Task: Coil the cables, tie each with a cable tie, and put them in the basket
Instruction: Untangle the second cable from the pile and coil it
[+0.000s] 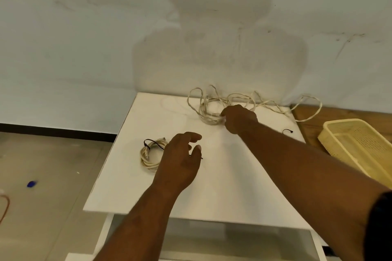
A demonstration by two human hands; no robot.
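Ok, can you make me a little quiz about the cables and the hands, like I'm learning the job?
1. True or false: the tied coil lies in the basket.
2. The fingers of the right hand are curled round: A the basket, B the loose cable, C the tied coil.
3. Fill in: the cable tie round the tied coil is ____ in colour.

Key: 1 false; 2 B; 3 black.
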